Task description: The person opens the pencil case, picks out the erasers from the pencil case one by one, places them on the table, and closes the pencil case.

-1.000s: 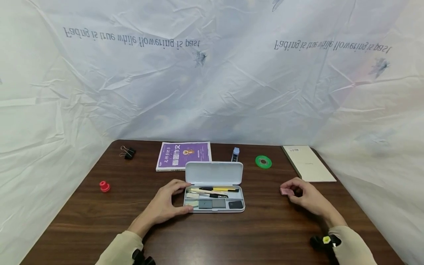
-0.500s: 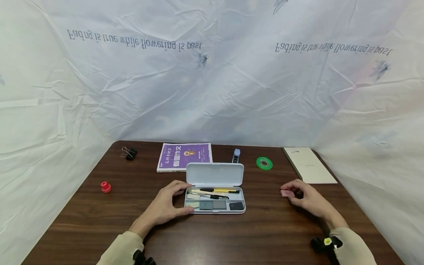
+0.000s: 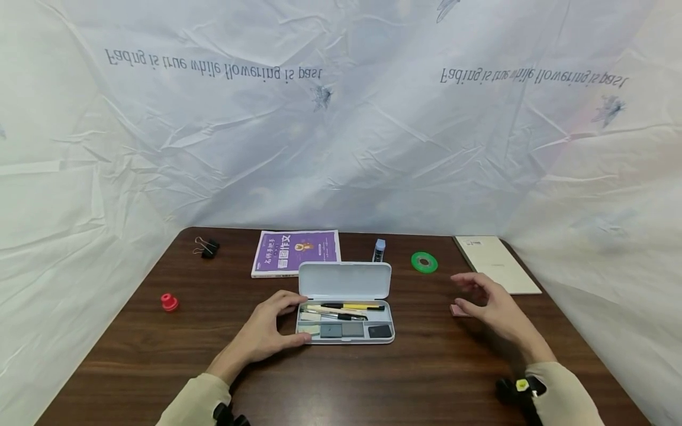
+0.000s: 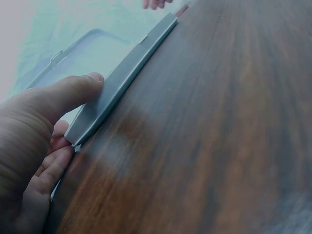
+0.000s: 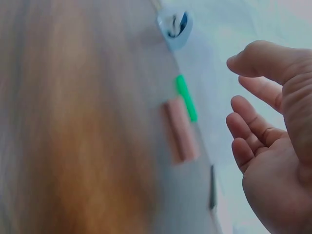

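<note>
A pale blue pencil case (image 3: 345, 339) stands with its lid raised in the middle of the table. Pens, a yellow-and-black pencil (image 3: 362, 306) and several small blocks lie in its compartments. My left hand (image 3: 263, 332) grips the case's left end, its thumb on the front wall and other fingers around the side, as the left wrist view shows. On the table at the right lies a pink eraser (image 3: 458, 310), a blurred block in the right wrist view. Just above and apart from it, my right hand (image 3: 495, 307) has its fingers spread and holds nothing.
Behind the case are a purple book (image 3: 295, 251), a glue stick (image 3: 379, 251) and a green disc (image 3: 424, 262). A cream-coloured notebook (image 3: 498, 265) lies far right. At the left are a black binder clip (image 3: 209, 248) and a red knob-shaped piece (image 3: 169, 302).
My right hand has let go of the pink eraser and lifted slightly, its fingers spreading. The eraser stays on the table. My left hand has kept its hold on the case.
</note>
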`<action>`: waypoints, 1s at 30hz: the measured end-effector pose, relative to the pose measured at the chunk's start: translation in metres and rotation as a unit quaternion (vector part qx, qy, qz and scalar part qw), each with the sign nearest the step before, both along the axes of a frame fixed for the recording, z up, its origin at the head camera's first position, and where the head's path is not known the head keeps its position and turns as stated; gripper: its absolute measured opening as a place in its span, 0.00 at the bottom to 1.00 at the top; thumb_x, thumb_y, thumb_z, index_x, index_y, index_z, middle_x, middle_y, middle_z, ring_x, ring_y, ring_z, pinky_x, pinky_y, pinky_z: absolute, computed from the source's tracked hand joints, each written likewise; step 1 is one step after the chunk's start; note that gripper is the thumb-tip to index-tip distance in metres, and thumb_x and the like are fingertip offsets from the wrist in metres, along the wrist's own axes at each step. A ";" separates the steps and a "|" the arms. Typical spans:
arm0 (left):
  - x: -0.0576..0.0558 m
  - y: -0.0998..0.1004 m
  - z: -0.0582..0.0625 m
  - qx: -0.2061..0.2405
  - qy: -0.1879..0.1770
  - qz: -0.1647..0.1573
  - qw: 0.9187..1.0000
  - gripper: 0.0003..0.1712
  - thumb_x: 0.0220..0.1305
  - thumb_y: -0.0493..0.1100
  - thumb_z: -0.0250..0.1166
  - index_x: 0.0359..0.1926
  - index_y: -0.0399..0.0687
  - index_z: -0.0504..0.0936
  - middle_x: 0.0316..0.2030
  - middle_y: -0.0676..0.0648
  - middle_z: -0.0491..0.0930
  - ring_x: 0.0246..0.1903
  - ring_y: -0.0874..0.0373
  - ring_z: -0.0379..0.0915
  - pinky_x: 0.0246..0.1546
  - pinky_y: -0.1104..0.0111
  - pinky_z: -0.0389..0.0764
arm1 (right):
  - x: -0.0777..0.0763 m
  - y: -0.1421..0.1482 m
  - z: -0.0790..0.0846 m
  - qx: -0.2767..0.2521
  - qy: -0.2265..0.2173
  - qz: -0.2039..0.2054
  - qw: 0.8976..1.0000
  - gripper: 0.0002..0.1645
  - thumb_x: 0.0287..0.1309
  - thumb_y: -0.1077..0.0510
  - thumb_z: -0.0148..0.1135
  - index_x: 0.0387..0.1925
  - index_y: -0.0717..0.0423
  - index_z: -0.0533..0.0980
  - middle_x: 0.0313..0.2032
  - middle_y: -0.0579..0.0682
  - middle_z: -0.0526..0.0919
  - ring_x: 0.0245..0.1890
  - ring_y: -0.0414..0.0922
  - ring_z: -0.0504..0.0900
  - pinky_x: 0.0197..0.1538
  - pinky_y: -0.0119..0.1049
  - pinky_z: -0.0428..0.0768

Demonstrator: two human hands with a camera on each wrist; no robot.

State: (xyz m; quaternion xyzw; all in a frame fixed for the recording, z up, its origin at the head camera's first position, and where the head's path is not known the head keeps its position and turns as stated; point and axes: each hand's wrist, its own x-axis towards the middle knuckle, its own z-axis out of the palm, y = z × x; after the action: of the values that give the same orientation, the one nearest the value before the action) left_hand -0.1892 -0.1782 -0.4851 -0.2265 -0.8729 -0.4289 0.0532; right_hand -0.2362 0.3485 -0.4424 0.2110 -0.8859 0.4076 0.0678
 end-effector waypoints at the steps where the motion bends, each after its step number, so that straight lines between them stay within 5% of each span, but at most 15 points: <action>1: 0.000 0.000 0.000 0.000 0.000 0.000 1.000 0.42 0.60 0.60 0.87 0.71 0.51 0.84 0.64 0.52 0.82 0.66 0.52 0.82 0.71 0.55 0.84 | 0.000 -0.003 0.003 -0.012 0.001 0.008 1.000 0.29 0.71 0.63 0.76 0.69 0.60 0.79 0.60 0.63 0.84 0.54 0.45 0.86 0.51 0.27 0.87; 6: 0.000 0.001 0.001 -0.002 -0.001 0.002 1.000 0.42 0.60 0.60 0.87 0.71 0.51 0.84 0.64 0.52 0.82 0.66 0.52 0.82 0.71 0.54 0.84 | 0.002 -0.022 0.019 -0.059 -0.024 0.045 0.997 0.30 0.71 0.66 0.75 0.71 0.56 0.77 0.60 0.60 0.82 0.55 0.38 0.86 0.43 0.42 0.96; 11: 0.000 0.000 0.000 -0.002 0.002 0.001 1.000 0.42 0.60 0.60 0.87 0.71 0.51 0.84 0.64 0.53 0.82 0.66 0.52 0.82 0.71 0.54 0.84 | 0.002 -0.046 0.035 -0.048 -0.014 0.057 0.997 0.29 0.74 0.61 0.75 0.71 0.48 0.77 0.58 0.55 0.84 0.55 0.41 0.85 0.33 0.42 0.92; 14: -0.001 0.000 0.000 -0.002 0.004 0.001 1.000 0.42 0.60 0.61 0.86 0.71 0.51 0.84 0.64 0.53 0.82 0.66 0.52 0.82 0.71 0.54 0.84 | 0.001 -0.063 0.041 -0.041 0.008 0.069 0.997 0.30 0.73 0.61 0.75 0.71 0.50 0.77 0.59 0.52 0.85 0.56 0.40 0.84 0.39 0.38 0.91; 18: -0.001 0.000 -0.001 -0.001 0.004 0.000 1.000 0.42 0.60 0.61 0.86 0.71 0.51 0.84 0.64 0.52 0.82 0.66 0.52 0.82 0.71 0.54 0.84 | -0.003 -0.085 0.043 -0.048 0.031 0.089 0.994 0.30 0.71 0.62 0.77 0.71 0.53 0.78 0.62 0.49 0.85 0.59 0.43 0.84 0.60 0.36 0.86; 25: 0.001 0.000 0.000 -0.002 0.002 0.002 1.000 0.42 0.60 0.60 0.87 0.71 0.50 0.84 0.64 0.52 0.82 0.66 0.52 0.82 0.71 0.54 0.84 | -0.005 -0.125 0.043 -0.067 0.009 0.135 0.989 0.32 0.71 0.61 0.77 0.72 0.53 0.78 0.64 0.55 0.84 0.63 0.60 0.83 0.64 0.42 0.86; 30: 0.001 0.001 0.000 -0.006 0.000 0.004 1.000 0.42 0.60 0.60 0.86 0.71 0.50 0.84 0.64 0.53 0.81 0.65 0.52 0.82 0.70 0.54 0.85 | -0.005 -0.151 0.042 -0.072 0.005 0.173 0.982 0.32 0.70 0.62 0.77 0.72 0.56 0.77 0.65 0.58 0.83 0.63 0.57 0.82 0.64 0.46 0.86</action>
State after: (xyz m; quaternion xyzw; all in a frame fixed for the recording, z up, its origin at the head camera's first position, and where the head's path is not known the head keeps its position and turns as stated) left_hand -0.1879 -0.1774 -0.4848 -0.2234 -0.8762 -0.4236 0.0539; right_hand -0.2417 0.1979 -0.4003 0.3575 -0.8041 0.4747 0.0157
